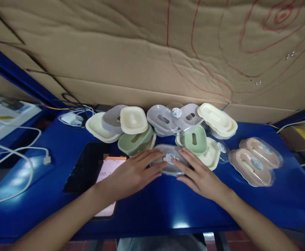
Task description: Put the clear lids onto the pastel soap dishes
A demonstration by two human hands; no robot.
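Observation:
Directly in front of me on the blue table lies a grey oval plastic box point(171, 170), which looks like a soap box, under a clear lid with a round printed label point(172, 158). My left hand point(139, 169) rests on its left side, fingers stretched out over the lid. From the right, my right hand point(198, 172) touches the same lid, its fingers spread and the thumb at the near edge. Just behind are a green tray point(195, 139) with a slot and a cream base point(212, 157). Part of the box is hidden under my fingers.
Loose grey trays point(159, 116), cream pieces point(133, 120) and another green tray point(137, 139) line the cardboard wall point(116, 52). Two pink lidded boxes point(249, 167) stand at right. A phone point(107, 209) and a black slab point(81, 170) lie left, near white cables point(32, 167).

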